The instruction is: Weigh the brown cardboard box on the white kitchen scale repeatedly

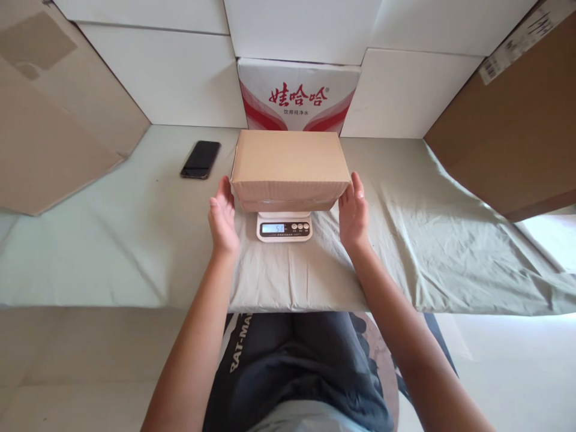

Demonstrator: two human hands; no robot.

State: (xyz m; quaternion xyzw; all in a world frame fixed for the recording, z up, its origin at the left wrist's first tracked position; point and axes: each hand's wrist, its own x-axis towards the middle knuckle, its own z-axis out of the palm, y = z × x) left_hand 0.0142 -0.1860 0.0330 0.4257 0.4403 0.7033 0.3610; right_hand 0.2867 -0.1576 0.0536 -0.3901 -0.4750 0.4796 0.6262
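Bounding the far left, a large brown carton gives way to pale green cloth, a broad stretch with room to move, on which a dark phone lies flat. Next comes the left hand, fingers extended and uncurled, palm turned inward at the near left corner of a smaller brown box. Whether either palm actually presses on the cardboard, I cannot tell from this angle. The box sits between the hands on a white scale, overhanging it left and right. Its long axis runs left to right, roughly parallel to the cloth's front edge, with one long side facing the person; the scale's lit display faces the same way. Behind the box stands a white carton with red lettering. At the opposite end is the right hand, fingers likewise straight. Past it, wrinkled cloth spreads to another large carton along the far right.
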